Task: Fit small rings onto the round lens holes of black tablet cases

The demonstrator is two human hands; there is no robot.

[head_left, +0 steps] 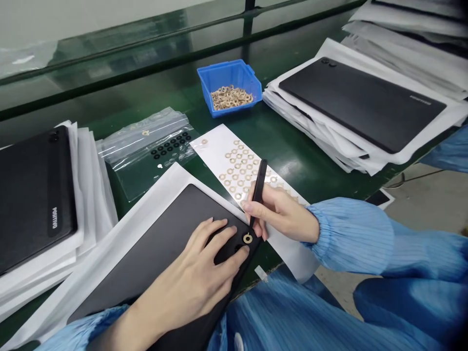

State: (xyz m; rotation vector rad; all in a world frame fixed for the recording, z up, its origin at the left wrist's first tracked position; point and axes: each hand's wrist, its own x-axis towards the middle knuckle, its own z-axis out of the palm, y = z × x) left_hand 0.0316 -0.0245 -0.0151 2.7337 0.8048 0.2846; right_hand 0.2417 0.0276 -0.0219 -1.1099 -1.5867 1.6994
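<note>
My left hand (190,280) lies flat with its fingers spread on a black tablet-like panel (161,234), which rests on a white sheet near the panel's corner. My right hand (280,212) grips black tweezers (259,187), their tips pointing down at a small gold ring (247,238) on the panel. The ring sits between my two hands, just beyond my left fingertips, and the tweezer tips end right beside it. A white backing strip (234,163) carrying several rows of gold rings lies partly under my right hand.
A blue plastic bin (229,87) holds loose gold rings on the green bench. A plastic bag (146,146) holds black rings. Stacks of black panels on white sheets lie to the left (34,195) and right (361,102). A glass partition runs along the back.
</note>
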